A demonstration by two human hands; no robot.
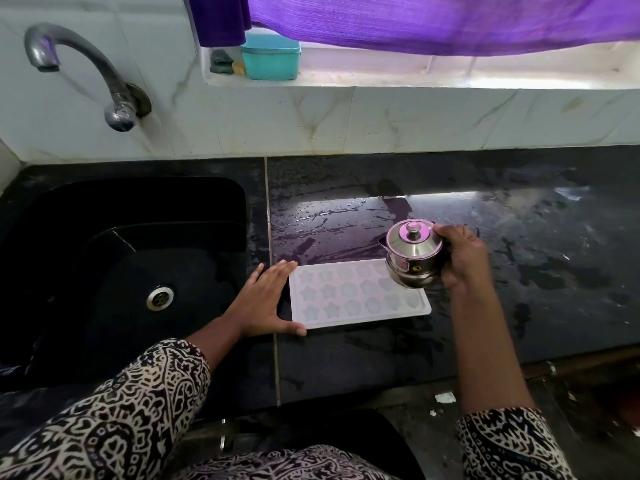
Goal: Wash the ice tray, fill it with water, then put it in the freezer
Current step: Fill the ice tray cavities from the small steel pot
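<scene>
- The pale rectangular ice tray (346,296), moulded with star and shell cells, lay flat on the wet black stone surface (519,271).
- The left hand (266,299) rested, fingers straight, against its left edge.
- The right hand (462,258) gripped a lidded steel pot (414,252), stickered "3", over its far right corner.

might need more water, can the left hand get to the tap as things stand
Probably yes. The left hand lies flat and free beside the ice tray, and only the open sink lies between it and the tap.
</scene>
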